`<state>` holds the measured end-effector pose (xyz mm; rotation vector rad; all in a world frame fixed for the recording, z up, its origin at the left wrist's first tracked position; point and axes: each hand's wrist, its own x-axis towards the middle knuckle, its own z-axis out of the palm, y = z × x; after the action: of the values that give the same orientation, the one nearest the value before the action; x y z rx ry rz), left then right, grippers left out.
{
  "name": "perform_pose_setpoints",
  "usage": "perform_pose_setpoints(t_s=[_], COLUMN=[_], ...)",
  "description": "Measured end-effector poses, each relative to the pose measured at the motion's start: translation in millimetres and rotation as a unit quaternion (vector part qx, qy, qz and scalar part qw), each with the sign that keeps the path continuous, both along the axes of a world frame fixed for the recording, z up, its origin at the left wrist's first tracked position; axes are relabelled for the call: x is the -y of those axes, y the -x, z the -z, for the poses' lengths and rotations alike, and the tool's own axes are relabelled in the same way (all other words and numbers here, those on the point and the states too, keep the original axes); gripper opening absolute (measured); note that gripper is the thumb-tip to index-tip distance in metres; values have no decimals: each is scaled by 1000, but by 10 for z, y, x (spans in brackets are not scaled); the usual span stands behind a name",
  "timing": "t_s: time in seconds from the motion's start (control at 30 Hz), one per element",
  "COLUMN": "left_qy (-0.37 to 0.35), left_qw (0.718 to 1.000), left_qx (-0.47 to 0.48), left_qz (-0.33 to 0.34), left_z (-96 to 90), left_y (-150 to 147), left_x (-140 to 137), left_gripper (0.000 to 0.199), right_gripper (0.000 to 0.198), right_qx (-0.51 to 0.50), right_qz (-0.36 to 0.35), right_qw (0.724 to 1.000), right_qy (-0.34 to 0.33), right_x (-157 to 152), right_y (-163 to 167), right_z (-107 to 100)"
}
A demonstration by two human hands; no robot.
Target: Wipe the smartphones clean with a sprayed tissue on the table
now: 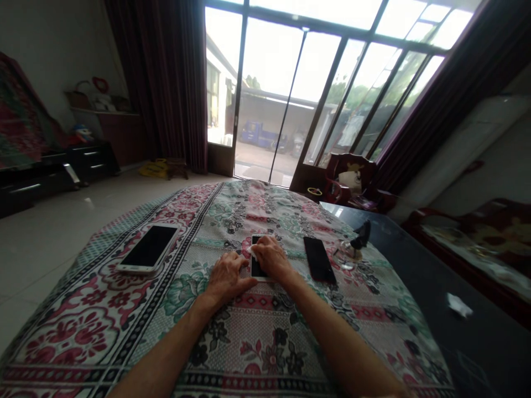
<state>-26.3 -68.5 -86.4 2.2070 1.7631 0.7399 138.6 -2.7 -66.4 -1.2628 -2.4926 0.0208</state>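
A white-framed phone (256, 241) lies face up in the middle of the flowered cloth (232, 337). My left hand (227, 278) rests flat on the cloth against the phone's left edge. My right hand (271, 258) lies over the phone's screen and pinches a small white wipe (251, 251) against it. A larger white phone (148, 249) lies to the left, apart from both hands. A black phone (319, 259) lies just right of my right hand.
A dark glass table (440, 309) shows beyond the cloth's right edge, with a crumpled white scrap (459, 305) and a small clear dish with a dark object (352, 249). Red wooden chairs stand at right. Tiled floor (53, 232) lies left, glass doors ahead.
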Motion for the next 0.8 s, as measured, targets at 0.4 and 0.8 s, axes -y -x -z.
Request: perform_pose_setpoints(t_s=[0.4,0.8], left_qy=[-7,-10], left_qw=[1000,1000], left_qx=[0,5], left_qz=[0,2], left_z=[13,41], left_y=[1,19], left_x=[6,-24], left_gripper=[37,30], right_gripper=[26,22], right_qx=[-43,-254], right_qz=[-53,55], right_qw=[997,965], right_qy=[28,28], right_x=[541,330], right_y=[-430,-498], right_z=[-48,86])
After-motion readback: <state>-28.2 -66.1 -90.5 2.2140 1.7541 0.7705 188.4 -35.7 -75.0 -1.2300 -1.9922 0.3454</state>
